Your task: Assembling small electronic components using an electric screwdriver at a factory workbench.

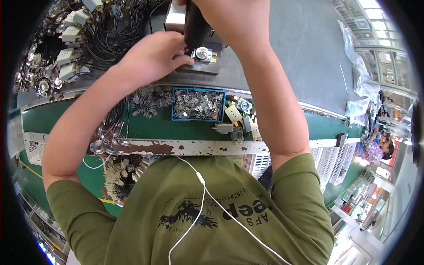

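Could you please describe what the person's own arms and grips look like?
Both arms are bare below short, loose, olive-green sleeves. The left grip wears no glove, watch or band that shows. The right grip, partly cut off by the picture's upper edge, shows no glove either.

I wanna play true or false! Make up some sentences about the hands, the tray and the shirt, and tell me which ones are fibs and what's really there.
1. Coiled springs lie to the left of the tray. True.
2. The tray is red. False: it is blue.
3. The left hand is reaching into the tray. False: it is beyond the tray, beside a small part with brass-coloured tabs.
4. The shirt is green, with a white cord over it. True.
5. The shirt has long sleeves down to the wrists. False: both forearms are bare.
6. The right hand is partly cut off by the picture's upper edge. True.
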`<state>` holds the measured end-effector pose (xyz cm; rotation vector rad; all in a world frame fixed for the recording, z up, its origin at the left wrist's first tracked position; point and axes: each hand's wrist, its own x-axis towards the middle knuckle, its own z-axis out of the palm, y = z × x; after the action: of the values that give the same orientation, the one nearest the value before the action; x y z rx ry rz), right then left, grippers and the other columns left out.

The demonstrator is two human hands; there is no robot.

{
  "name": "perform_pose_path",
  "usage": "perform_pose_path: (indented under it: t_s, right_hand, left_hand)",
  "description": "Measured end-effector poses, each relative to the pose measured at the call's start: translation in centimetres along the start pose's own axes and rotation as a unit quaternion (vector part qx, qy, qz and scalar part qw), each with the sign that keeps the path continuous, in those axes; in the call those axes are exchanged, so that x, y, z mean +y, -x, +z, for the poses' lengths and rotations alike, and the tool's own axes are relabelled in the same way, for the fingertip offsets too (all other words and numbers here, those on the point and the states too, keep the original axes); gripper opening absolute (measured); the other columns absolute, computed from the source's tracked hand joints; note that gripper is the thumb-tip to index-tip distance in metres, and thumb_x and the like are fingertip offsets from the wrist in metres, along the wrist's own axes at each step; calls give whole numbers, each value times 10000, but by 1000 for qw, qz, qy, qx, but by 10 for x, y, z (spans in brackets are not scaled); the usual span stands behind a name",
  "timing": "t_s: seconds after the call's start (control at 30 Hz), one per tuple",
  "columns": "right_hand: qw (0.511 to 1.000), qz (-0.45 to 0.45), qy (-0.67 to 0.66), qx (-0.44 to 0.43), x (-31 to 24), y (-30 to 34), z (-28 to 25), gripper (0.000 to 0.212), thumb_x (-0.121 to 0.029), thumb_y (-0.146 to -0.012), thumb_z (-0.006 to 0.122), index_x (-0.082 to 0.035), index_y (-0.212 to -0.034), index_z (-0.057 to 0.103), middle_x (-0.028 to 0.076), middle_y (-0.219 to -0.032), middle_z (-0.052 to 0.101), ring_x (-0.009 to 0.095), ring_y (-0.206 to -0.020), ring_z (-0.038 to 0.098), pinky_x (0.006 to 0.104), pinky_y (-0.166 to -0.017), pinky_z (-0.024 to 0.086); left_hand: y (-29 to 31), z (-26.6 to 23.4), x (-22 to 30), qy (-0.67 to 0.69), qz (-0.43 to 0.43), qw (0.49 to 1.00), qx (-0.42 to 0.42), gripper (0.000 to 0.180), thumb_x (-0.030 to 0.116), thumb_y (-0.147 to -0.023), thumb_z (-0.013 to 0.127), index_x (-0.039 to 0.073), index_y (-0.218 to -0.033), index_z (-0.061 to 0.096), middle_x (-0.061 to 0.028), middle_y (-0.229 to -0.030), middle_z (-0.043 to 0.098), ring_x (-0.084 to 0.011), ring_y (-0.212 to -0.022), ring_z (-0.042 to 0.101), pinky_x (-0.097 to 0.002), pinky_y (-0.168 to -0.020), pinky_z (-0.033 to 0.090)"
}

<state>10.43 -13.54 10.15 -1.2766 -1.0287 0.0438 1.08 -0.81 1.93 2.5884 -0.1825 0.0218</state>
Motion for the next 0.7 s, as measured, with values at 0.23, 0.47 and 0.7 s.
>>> perform_pose_path:
  t_s: [0.23, 0.47, 0.7]
  right_hand:
    - [994, -85, -8, 67, -10, 8, 10, 681, -56, -869, 777, -21, -1425, 385, 102, -1151, 610, 142, -955, 643, 297, -789, 554]
    - [987, -114, -76, 87, 6, 12, 24, 650, -30, -862, 783, -19, -1394, 409, 91, -1084, 641, 147, -877, 667, 282, -749, 563]
    - [986, -77, 20, 143, -25, 22, 16, 512, -44, -882, 789, -13, -1293, 485, 76, -991, 671, 133, -773, 678, 259, -655, 553]
  left_hand:
    - [-3, -3, -2, 19, -1, 1000, -19, 331, 274, -864, 798, 7, -972, 634, -144, -854, 716, -346, -866, 715, -435, -751, 584]
    - [-4, 0, -4, -11, -2, 1000, -21, 350, 292, -860, 803, 3, -959, 631, -139, -852, 715, -344, -864, 711, -437, -754, 578]
    - [8, 8, -11, -88, 93, 991, 45, 344, 326, -874, 784, 11, -953, 670, -117, -982, 695, -328, -960, 690, -429, -814, 564]
